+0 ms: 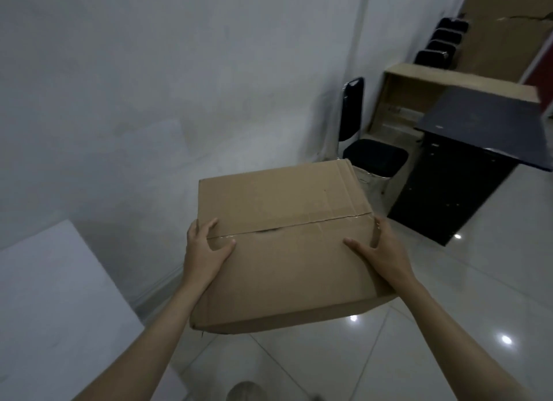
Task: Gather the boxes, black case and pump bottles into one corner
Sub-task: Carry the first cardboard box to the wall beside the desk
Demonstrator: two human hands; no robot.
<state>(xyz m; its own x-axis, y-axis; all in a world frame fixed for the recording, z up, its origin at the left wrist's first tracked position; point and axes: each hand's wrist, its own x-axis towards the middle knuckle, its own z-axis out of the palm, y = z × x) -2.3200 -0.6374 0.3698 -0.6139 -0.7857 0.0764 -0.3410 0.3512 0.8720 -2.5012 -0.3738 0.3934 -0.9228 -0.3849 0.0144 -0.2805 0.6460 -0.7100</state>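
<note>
— Where's the cardboard box (284, 245) now?

— Centre frame, off the floor; my left hand (203, 251) and right hand (380, 251) clamp its opposite short sides, thumbs over the top, fingers wrapped round the edges; long axis runs between them; both equally near.
</note>
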